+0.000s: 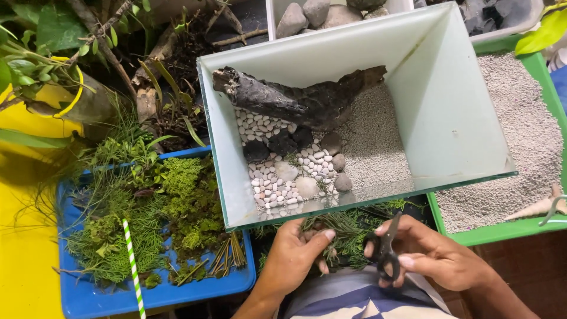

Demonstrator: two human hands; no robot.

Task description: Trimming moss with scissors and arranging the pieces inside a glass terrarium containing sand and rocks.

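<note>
We note our left hand (293,253) curled around a bunch of green feathery sprigs (345,233), fingers closed on the stems, just below the front edge of the glass tank (449,112). Our right hand (434,253) has thumb and fingers through the loops of black scissors (385,248); the blades point up toward the sprigs, and we cannot tell how far apart they stand since the greenery hides the tips. Both hands sit near each other, over a striped cloth (354,298) at the bottom of the view.

Inside the tank: a dark piece of driftwood (301,97) lies across the back, white pebbles (271,177) with a few larger stones fill the left part, grey gravel (375,147) the right part.

To the left, a blue tray (153,298) carries moss and cut ferns (147,218), with a green-and-white striped straw (133,266) lying across it. To the right, a green tray (502,233) holds more grey gravel. A white tub of stones (313,15) stands behind the tank
</note>
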